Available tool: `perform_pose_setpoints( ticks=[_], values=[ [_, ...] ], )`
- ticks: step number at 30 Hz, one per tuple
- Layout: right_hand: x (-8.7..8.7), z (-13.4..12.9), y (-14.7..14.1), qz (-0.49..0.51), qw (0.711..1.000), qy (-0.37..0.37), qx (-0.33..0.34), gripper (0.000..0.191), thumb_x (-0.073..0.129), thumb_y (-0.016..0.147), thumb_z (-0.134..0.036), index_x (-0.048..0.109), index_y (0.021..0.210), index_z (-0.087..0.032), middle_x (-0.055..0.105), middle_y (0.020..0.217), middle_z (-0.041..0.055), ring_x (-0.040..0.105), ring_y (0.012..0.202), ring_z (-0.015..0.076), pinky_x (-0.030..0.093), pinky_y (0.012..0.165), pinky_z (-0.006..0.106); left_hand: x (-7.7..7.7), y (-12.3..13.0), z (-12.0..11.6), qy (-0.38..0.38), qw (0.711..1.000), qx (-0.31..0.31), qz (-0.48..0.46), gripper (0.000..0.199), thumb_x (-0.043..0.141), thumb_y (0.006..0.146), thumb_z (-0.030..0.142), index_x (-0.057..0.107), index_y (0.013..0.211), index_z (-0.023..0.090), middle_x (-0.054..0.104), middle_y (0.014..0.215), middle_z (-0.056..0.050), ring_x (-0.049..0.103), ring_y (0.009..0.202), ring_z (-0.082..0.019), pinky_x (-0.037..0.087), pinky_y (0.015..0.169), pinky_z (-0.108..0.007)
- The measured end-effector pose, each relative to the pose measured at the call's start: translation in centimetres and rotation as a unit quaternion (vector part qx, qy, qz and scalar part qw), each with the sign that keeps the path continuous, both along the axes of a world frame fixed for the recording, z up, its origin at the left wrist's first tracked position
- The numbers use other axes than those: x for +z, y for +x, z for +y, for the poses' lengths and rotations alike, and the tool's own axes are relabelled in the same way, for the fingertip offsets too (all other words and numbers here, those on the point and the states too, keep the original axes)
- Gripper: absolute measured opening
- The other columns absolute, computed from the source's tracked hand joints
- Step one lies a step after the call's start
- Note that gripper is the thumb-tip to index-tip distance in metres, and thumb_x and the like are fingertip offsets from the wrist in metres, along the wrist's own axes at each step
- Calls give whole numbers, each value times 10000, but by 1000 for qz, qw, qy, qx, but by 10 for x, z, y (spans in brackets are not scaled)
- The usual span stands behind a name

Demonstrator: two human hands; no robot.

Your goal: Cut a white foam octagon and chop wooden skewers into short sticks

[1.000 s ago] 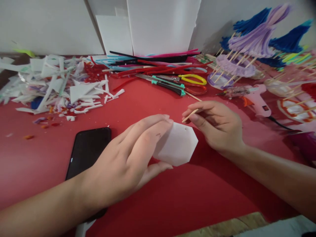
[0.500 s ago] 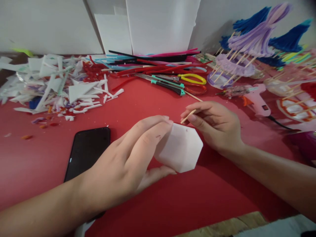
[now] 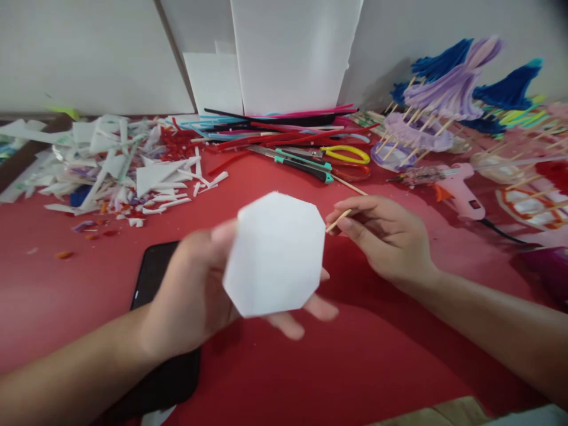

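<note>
A white octagonal piece (image 3: pixel 276 257) faces the camera above the red table (image 3: pixel 337 373). My left hand (image 3: pixel 199 284) holds it, the thumb at its left edge and some fingertips showing below and right of it; the rest of the fingers are hidden behind. My right hand (image 3: pixel 388 239) pinches a short wooden stick (image 3: pixel 338 220) between thumb and fingers, just right of the piece's edge. Under my left wrist lies a black phone (image 3: pixel 153 266). A green and black cutter (image 3: pixel 304 165) rests beyond my hands.
White scraps (image 3: pixel 110 160) are heaped at the left. Pipe cleaners (image 3: pixel 275 127) and yellow-handled scissors (image 3: pixel 346 154) lie at the back. A pink glue gun (image 3: pixel 464 192) with its cable is at the right, before a purple carousel-like model (image 3: pixel 419 131).
My left hand has turned over and moved left, so the octagonal piece now shows a flat face to the camera. My right hand still holds the stick in nearly the same place.
</note>
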State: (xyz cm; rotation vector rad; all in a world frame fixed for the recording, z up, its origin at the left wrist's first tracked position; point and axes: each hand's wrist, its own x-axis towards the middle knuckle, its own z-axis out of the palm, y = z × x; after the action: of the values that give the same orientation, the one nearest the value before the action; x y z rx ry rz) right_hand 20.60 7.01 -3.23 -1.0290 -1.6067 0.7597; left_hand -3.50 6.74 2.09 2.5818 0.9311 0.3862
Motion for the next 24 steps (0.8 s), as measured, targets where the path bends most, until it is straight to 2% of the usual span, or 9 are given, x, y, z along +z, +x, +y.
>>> perform_pose_setpoints(
  ticks=[3, 8, 11, 12, 14, 16, 18, 20, 24],
  values=[
    [0, 1, 0, 8, 1000, 8, 11, 197, 598, 892, -142, 647, 1033, -269, 717, 874, 7, 694, 755, 120, 604, 694, 239, 3, 0, 8, -212, 976, -55, -19, 531, 372, 975, 298, 197, 1465, 192, 757, 883, -28, 717, 645, -181, 522, 512, -249],
    [1, 1, -1, -3, 1000, 6, -5, 182, 604, 885, -134, 648, 1019, -248, 727, 871, 9, 695, 750, 109, 598, 672, 204, 6, 2, 10, -375, 920, -75, -84, 479, 381, 963, 289, 274, 1421, 197, 745, 981, -60, 710, 602, -163, 540, 535, -242],
    [3, 1, -2, -14, 1000, 7, -13, 156, 608, 877, -134, 645, 995, -229, 733, 860, 14, 698, 744, 116, 600, 663, 212, 7, 0, 8, -445, 878, -74, -161, 462, 291, 988, 307, 265, 1429, 173, 722, 1062, -107, 721, 678, -177, 568, 585, -263],
    [3, 1, -2, -18, 1000, 6, -17, 151, 608, 874, -131, 643, 986, -226, 734, 858, 15, 699, 742, 117, 600, 668, 214, 6, 0, 7, -439, 877, -70, -183, 459, 263, 993, 324, 289, 1426, 172, 718, 1068, -110, 724, 736, -190, 578, 624, -278],
    [3, 0, -3, -15, 1000, -1, -24, 153, 604, 872, -126, 641, 983, -225, 734, 866, 16, 701, 746, 115, 598, 686, 217, 2, -2, 6, -372, 907, -49, -191, 455, 314, 983, 385, 394, 1394, 207, 695, 1113, -98, 704, 895, -217, 579, 735, -309],
    [2, -2, -3, -5, 1000, -9, -27, 168, 596, 875, -121, 641, 994, -230, 732, 883, 15, 701, 757, 112, 594, 706, 217, -4, -2, 5, -241, 960, -20, -141, 468, 507, 907, 437, 495, 1342, 263, 629, 1210, -87, 637, 1052, -248, 545, 853, -347],
    [3, -3, -3, -1, 1000, -3, -20, 191, 591, 875, -110, 643, 1004, -241, 729, 892, 9, 699, 768, 108, 589, 720, 218, -10, -1, 4, -113, 992, 2, -58, 528, 656, 808, 412, 541, 1309, 293, 560, 1268, -89, 571, 1123, -272, 502, 927, -402],
    [4, -5, -3, -16, 1000, 16, 0, 201, 594, 871, -101, 649, 996, -248, 721, 909, 9, 694, 785, 109, 585, 718, 219, -14, 0, 4, -50, 999, -4, 11, 529, 685, 780, 378, 564, 1283, 268, 549, 1245, -101, 548, 1115, -277, 480, 943, -441],
    [7, -6, -3, -97, 992, 57, 53, 185, 590, 872, -112, 663, 991, -234, 716, 927, 30, 689, 814, 126, 580, 709, 240, -16, 1, 4, -47, 996, -30, 72, 502, 669, 793, 351, 562, 1266, 222, 557, 1234, -97, 518, 1126, -268, 463, 964, -442]
  ],
)
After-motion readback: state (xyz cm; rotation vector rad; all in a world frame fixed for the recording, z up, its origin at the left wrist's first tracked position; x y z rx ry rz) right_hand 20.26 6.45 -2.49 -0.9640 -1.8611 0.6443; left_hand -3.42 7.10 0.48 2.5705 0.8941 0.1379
